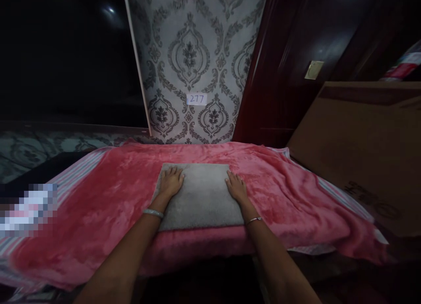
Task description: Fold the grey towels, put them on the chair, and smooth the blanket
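A grey, soft-looking rectangular cloth (202, 198) lies flat on a pink plush blanket (108, 194). My left hand (171, 181) rests palm down on the cloth's left side, near its far corner, with fingers spread. On the opposite side, my right hand (237, 186) lies flat across the right edge of the cloth, its fingers stretched toward the far corner. Neither hand grasps anything. Each wrist wears a bracelet.
The blanket drapes over a table-like surface with striped cloth showing at its sides. A large cardboard box (362, 155) stands at the right, with a bottle (404, 65) above it. A dark screen (66, 58) and a patterned wall with a "277" label (196, 99) are behind.
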Action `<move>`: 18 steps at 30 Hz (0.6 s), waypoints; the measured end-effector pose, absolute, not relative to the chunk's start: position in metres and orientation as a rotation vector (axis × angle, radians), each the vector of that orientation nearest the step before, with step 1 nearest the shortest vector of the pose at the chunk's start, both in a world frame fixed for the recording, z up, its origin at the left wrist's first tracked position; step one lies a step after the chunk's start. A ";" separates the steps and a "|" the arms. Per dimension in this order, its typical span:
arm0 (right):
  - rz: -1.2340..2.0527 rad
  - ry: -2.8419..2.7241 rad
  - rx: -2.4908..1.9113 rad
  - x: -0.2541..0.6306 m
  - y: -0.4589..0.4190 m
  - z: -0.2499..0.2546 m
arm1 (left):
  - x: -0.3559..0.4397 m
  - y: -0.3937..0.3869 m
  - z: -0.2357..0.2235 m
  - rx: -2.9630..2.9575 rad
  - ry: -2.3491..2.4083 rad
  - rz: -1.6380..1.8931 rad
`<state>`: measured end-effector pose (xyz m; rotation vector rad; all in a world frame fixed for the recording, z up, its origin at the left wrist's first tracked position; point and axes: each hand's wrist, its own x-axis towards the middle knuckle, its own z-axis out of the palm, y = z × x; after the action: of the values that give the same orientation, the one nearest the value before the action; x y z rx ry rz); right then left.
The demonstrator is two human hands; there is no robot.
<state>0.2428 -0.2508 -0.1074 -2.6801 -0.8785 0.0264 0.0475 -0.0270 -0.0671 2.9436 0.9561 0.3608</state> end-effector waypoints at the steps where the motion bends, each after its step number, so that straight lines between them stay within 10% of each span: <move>1: 0.005 -0.880 -2.644 0.243 -0.252 -0.109 | 0.047 -0.028 -0.066 2.944 0.957 0.388; 18: 0.027 -0.647 -2.206 0.272 -0.256 -0.127 | -0.021 0.017 -0.074 1.862 1.154 0.685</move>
<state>0.2723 -0.2562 -0.1273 -2.2064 -0.6471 0.0267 -0.0211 0.0167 -0.0736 1.8625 1.1539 0.6847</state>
